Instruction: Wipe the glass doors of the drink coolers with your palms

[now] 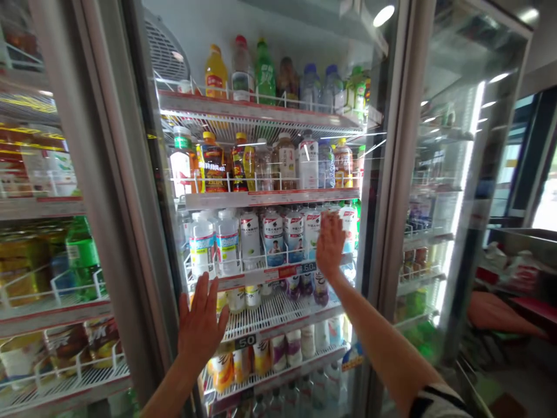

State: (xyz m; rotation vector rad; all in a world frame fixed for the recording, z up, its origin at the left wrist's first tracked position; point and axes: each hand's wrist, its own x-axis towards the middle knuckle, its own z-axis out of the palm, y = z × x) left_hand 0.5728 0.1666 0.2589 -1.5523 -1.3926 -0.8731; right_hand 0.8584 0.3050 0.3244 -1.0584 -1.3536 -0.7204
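Observation:
My left hand is raised with its fingers stretched out and holds nothing. It is in front of the lower left of a glass-fronted drinks fridge, close to the metal door frame. Higher up, my right hand is slightly blurred, its fingers extended and nothing in it. Behind it stand white-labelled bottles on the middle shelf, partly hidden by the hand. Reflections show on the glass before the shelves. Whether either palm touches the glass, I cannot tell.
Several shelves hold drinks, including orange and green bottles at the top. A wire shelf carries purple bottles. Another fridge section is at left, a glass door at right, and a red seat beyond.

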